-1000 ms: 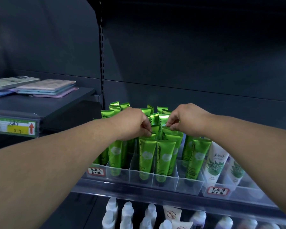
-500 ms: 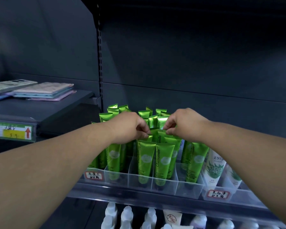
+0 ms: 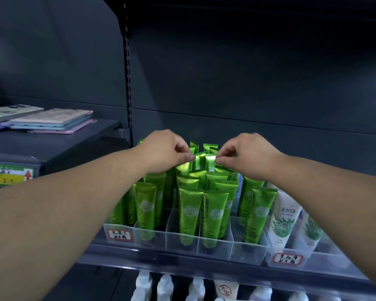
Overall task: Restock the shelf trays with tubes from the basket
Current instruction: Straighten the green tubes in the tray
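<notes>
The green tubes (image 3: 213,213) read "Chamomile" down their fronts. The white tube (image 3: 285,216) beside them bears 美加净 (the smaller print below is too fine to read). The right tray label (image 3: 287,258), handwritten, repeats 美加净; the left tray label (image 3: 119,234) is unclear. A lower tube (image 3: 225,290) shows 大宝 in a circle. The shelf tag (image 3: 10,175) carries a red up-arrow.

green tubes (image 3: 213,211), white leaf-printed tube (image 3: 284,220)

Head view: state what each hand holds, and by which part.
Left hand pinches a green tube by its crimped top edge; right hand pinches the neighbouring green tube likewise.
</notes>
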`<state>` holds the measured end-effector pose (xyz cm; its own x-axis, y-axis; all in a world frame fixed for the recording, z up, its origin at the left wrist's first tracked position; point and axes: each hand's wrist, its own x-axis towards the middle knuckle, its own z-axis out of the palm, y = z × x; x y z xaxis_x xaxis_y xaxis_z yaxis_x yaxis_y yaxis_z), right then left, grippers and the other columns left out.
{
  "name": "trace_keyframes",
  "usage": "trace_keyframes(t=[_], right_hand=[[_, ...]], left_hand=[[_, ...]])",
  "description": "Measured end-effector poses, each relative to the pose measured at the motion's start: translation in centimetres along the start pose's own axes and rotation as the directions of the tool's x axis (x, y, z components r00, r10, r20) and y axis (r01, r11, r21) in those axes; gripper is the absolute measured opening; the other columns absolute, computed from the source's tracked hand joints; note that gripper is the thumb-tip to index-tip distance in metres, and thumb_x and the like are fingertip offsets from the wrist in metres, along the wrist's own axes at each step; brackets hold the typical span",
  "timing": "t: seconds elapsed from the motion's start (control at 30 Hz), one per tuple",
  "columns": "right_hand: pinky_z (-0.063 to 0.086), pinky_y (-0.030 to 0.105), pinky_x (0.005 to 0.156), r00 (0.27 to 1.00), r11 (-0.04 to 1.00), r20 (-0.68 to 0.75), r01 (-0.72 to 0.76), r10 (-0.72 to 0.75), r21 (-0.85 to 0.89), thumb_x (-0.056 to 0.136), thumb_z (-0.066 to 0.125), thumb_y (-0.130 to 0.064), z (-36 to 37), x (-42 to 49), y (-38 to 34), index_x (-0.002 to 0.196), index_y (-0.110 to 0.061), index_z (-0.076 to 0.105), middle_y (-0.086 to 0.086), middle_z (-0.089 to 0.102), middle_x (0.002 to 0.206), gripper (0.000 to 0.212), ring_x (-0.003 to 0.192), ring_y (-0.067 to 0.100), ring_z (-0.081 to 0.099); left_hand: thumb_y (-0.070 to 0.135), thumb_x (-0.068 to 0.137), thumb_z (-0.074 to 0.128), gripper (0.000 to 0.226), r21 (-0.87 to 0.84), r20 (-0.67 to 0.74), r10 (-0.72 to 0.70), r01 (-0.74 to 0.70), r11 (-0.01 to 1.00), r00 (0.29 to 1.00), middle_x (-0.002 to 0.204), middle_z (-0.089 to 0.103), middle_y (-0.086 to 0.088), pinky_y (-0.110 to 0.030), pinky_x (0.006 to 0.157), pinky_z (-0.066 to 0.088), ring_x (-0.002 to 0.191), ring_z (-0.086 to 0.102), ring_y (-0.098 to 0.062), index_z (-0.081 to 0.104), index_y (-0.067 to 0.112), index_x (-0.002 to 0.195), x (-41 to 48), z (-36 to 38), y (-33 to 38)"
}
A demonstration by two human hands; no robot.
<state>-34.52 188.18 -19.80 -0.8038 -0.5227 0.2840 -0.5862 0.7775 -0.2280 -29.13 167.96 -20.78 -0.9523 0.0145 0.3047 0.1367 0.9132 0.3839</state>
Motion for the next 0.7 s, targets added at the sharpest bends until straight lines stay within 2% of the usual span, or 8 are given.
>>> trace_keyframes(t=[0.1,0.2,0.33,0.43,0.57,0.63,0.7], right_hand=[[0.055,0.031,0.078,0.999,1.0,-0.038,-0.014,0.014,0.021,0.088,0.063,-0.044,0.0,0.0,0.2,0.088,-0.035,0.071,-0.017,0.067,0.088,0.012,0.083,0.003,0.063],[0.055,0.03,0.077,0.999,0.999,-0.033,-0.02,0.021,0.03,0.089,0.063,-0.041,-0.1,-0.1,0.6,0.087,-0.036,0.071,-0.02,0.065,0.084,0.01,0.082,0.001,0.061],[0.049,0.022,0.074,1.0,1.0,-0.029,-0.004,0.005,0.017,0.09,0.063,-0.039,-0.3,-0.2,1.0,0.09,-0.034,0.072,-0.02,0.065,0.084,0.011,0.085,-0.001,0.056],[0.045,0.017,0.071,0.999,1.0,-0.028,0.019,-0.018,0.007,0.089,0.064,-0.038,-0.2,-0.2,1.1,0.091,-0.034,0.073,-0.018,0.067,0.089,0.01,0.083,-0.001,0.057],[0.033,0.008,0.057,0.999,0.999,-0.011,0.053,-0.053,-0.002,0.088,0.065,-0.038,0.0,-0.3,1.1,0.092,-0.035,0.072,-0.018,0.067,0.091,0.009,0.067,-0.008,0.05],[0.035,0.009,0.058,0.999,0.999,-0.008,0.054,-0.054,-0.009,0.088,0.065,-0.038,0.1,-0.2,1.1,0.093,-0.034,0.072,-0.018,0.067,0.091,0.009,0.067,-0.007,0.051],[0.044,0.014,0.066,0.999,0.999,-0.009,0.038,-0.038,-0.003,0.089,0.064,-0.037,0.1,0.0,1.2,0.093,-0.034,0.072,-0.017,0.067,0.093,0.009,0.075,-0.004,0.057]], left_hand=[[0.052,0.08,0.066,0.029,0.137,0.126,-0.028,0.011,0.99,0.992,0.096,0.068,0.011,-0.021,0.074,0.041,0.089,0.057,-0.007,0.073,0.03,0.097,1.4,0.5,0.7],[0.048,0.078,0.07,0.027,0.186,0.214,-0.046,0.005,0.982,0.976,0.093,0.065,0.012,-0.021,0.074,0.039,0.088,0.055,-0.007,0.074,0.03,0.097,2.3,1.0,1.5],[0.035,0.079,0.073,0.018,0.245,0.224,0.03,-0.087,0.966,0.974,0.09,0.069,0.012,-0.02,0.073,0.04,0.083,0.057,-0.005,0.074,0.028,0.095,2.7,1.0,2.0],[0.03,0.08,0.073,0.015,0.303,0.177,0.099,-0.15,0.941,0.979,0.092,0.071,0.011,-0.02,0.077,0.044,0.089,0.061,-0.007,0.074,0.029,0.094,2.9,1.0,1.5],[0.031,0.081,0.071,0.015,0.295,0.174,0.131,-0.179,0.938,0.976,0.096,0.071,0.012,-0.018,0.075,0.04,0.094,0.06,-0.006,0.074,0.031,0.095,2.6,1.1,0.9],[0.032,0.082,0.071,0.015,0.274,0.192,0.134,-0.184,0.944,0.972,0.097,0.07,0.013,-0.017,0.073,0.037,0.091,0.059,-0.004,0.073,0.031,0.096,2.5,1.0,0.9],[0.034,0.082,0.071,0.014,0.246,0.209,0.131,-0.182,0.952,0.969,0.095,0.068,0.014,-0.017,0.066,0.039,0.084,0.057,-0.001,0.074,0.032,0.095,2.4,0.7,0.7]])
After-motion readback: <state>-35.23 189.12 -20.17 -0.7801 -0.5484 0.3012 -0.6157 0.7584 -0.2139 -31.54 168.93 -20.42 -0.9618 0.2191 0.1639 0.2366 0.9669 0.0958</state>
